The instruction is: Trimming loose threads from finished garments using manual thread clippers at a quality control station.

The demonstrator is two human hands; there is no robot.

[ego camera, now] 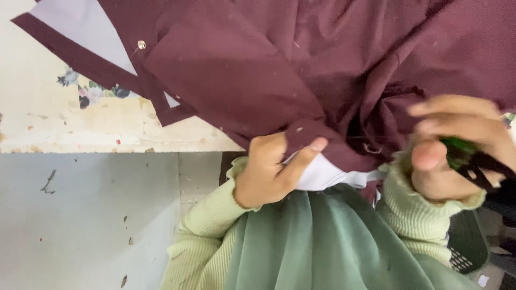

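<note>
Maroon garment [279,64] was pinched at its edge by left hand [271,169]. Right hand [457,147], blurred, gripped a green-black tool [467,156], mostly hidden & hard to ID.

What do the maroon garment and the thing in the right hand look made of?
Maroon garment: woven cloth, matte, with soft folds and lint specks; the white inner layer looks like lining. Tool in the right hand: green and black, apparently glossy plastic, though it is blurred.

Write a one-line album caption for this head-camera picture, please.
Left hand pinches the maroon garment's edge while the right hand grips a green-and-black tool beside it.
</note>
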